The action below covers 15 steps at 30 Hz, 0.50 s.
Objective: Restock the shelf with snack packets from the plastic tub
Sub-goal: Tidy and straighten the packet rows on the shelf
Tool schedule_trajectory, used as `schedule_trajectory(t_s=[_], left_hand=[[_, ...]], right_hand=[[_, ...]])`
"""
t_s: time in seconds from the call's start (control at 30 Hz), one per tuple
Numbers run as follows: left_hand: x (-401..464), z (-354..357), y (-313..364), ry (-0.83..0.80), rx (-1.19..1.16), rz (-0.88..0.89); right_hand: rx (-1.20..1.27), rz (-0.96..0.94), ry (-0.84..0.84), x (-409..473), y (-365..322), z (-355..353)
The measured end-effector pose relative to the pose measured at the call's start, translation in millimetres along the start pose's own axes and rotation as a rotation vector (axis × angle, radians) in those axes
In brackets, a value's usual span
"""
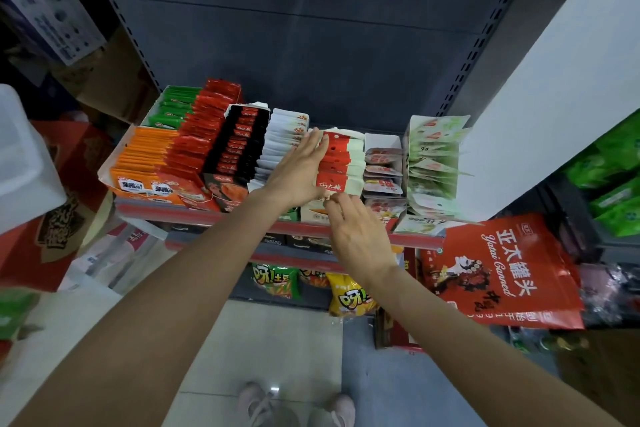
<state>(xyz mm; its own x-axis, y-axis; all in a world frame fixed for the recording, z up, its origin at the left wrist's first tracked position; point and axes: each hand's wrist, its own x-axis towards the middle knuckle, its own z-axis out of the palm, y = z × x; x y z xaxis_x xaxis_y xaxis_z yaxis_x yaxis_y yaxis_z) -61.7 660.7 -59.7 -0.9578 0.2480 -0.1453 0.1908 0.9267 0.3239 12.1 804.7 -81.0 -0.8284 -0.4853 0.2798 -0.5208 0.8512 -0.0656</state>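
Note:
The shelf holds rows of snack packets in open display boxes. A row of red-and-white packets stands near its middle. My left hand lies flat with straight fingers against the left side of that row. My right hand is at the front of the same row, fingers loosely bent, fingertips touching the frontmost packet; whether it pinches the packet cannot be told. A translucent white plastic tub shows at the left edge, its contents hidden.
Left of the row stand white packets, black-red packets, red packets, orange packets and green packets. Pale green packets fill the right end. A red canned-food bag hangs at right. Lower shelves hold chip bags.

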Motion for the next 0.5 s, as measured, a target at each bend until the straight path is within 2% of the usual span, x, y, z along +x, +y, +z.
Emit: schedule_trajectory(t_s=[0.1, 0.17, 0.27, 0.33, 0.5], left_hand=[[-5.4, 4.3, 5.8, 0.065, 0.075, 0.000], [-11.4, 11.2, 9.0, 0.150, 0.144, 0.037], [-18.3, 26.8, 12.1, 0.245, 0.287, 0.175], [-19.3, 35.2, 12.8, 0.229, 0.379, 0.228], [-3.0, 28.0, 19.0, 0.157, 0.456, 0.158]], right_hand=[[-0.006, 0.012, -0.260, -7.3, 5.6, 12.5], [0.001, 0.033, -0.365, -12.4, 9.9, 19.9], [-0.009, 0.030, -0.384, -12.8, 9.0, 23.0], [-0.003, 0.022, -0.369, -10.2, 10.2, 23.2], [0.069, 0.030, -0.413, -6.3, 15.5, 22.4]])
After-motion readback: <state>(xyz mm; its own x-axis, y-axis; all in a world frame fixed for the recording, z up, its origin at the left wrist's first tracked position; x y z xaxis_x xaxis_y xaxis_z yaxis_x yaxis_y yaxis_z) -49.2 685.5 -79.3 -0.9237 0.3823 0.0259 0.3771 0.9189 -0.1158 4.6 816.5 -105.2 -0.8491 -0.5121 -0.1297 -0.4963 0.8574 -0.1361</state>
